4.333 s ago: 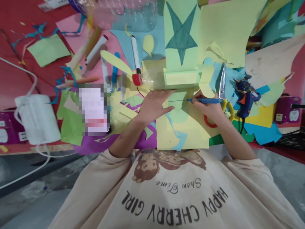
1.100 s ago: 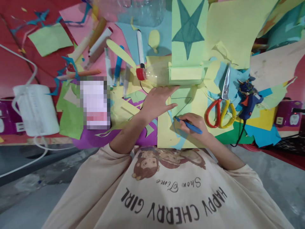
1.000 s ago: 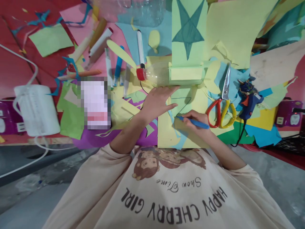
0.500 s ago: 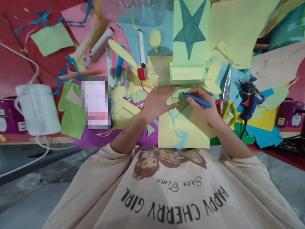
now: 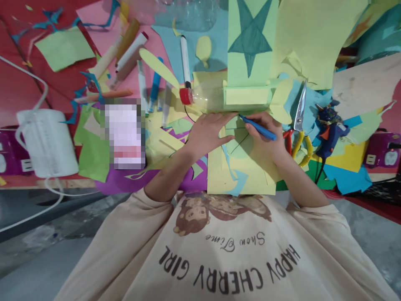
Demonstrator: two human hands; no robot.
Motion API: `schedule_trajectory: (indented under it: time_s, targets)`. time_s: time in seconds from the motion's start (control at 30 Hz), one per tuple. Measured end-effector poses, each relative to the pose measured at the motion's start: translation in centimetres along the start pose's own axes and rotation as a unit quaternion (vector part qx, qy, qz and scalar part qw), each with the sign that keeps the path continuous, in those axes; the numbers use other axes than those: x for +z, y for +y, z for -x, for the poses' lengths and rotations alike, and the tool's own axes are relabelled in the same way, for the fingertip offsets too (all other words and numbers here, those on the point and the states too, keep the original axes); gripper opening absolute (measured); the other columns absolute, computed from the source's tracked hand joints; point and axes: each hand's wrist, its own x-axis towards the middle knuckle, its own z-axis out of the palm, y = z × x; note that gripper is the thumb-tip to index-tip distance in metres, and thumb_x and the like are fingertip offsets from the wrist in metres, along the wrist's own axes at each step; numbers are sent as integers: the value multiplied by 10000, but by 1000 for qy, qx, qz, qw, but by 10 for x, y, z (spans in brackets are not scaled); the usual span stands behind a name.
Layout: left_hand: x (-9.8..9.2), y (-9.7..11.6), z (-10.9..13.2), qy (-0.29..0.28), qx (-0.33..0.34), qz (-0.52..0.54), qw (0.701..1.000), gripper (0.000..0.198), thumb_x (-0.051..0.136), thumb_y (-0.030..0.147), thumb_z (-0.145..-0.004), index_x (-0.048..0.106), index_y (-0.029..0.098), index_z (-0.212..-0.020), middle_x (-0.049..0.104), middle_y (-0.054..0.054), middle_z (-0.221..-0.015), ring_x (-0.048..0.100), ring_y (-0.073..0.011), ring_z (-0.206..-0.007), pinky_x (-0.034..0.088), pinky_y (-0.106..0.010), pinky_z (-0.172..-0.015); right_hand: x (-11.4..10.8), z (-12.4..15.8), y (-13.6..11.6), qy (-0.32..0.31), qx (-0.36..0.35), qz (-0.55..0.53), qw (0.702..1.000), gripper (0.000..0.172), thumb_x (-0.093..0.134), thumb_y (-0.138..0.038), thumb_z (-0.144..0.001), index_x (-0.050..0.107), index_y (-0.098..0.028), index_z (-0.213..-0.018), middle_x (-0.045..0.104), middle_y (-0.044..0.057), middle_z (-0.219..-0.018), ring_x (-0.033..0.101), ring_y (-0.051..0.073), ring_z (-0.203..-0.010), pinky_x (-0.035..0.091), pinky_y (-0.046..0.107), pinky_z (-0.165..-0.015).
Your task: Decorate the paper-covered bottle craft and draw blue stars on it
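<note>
The right hand (image 5: 266,138) gripped a blue pen (image 5: 257,127), its tip apparently touching the green paper (image 5: 241,144); the left hand (image 5: 208,133) lay flat, fingers spread, pinning it.

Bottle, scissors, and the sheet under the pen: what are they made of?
Bottle: looks like clear, glossy plastic, see-through wall, red cap.
Scissors: shiny metal blades; red and yellow handles, probably plastic.
Sheet: matte yellow paper, thin, cut edges, takes pen lines.
</note>
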Motion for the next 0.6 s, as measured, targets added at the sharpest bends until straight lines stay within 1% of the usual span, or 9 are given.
schedule_trajectory:
  time_s: [0.13, 0.33, 0.43, 0.6]
  targets:
    - [0, 0, 0, 1, 0, -8, 1000, 632, 617, 438, -947, 490, 238, -1533, 709, -106, -1268, 637, -329, -1177, 464, -419, -981, 0, 2, -2, 4, 2, 16, 1000, 194, 688, -451, -910, 700, -270, -981, 718, 21, -904, 680, 180, -806, 594, 346, -740]
    - [-1, 1, -1, -4, -4, -13, 1000, 620, 624, 444, -942, 515, 231, -1514, 722, -109, -1226, 642, -331, -1165, 461, -416, -961, 0, 6, -2, -7, 33, 31, 999, 218, 685, -473, -916, 701, -273, -1001, 718, 26, -936, 682, 185, -835, 596, 362, -802]
    - [-2, 2, -1, -12, -7, -20, 1000, 613, 616, 442, -954, 508, 222, -1515, 720, -109, -1220, 642, -332, -1159, 460, -424, -953, -1, 8, -3, -17, 39, 37, 998, 190, 684, -432, -921, 701, -259, -997, 721, 28, -934, 676, 181, -826, 580, 352, -788]
    - [-6, 4, 1, -18, -10, -27, 999, 593, 573, 491, -996, 503, 212, -1514, 730, -91, -1169, 653, -302, -1108, 461, -404, -951, -3, 7, -8, -44, 50, 41, 997, 114, 673, -324, -923, 713, -231, -975, 714, 15, -864, 642, 153, -764, 526, 302, -720]
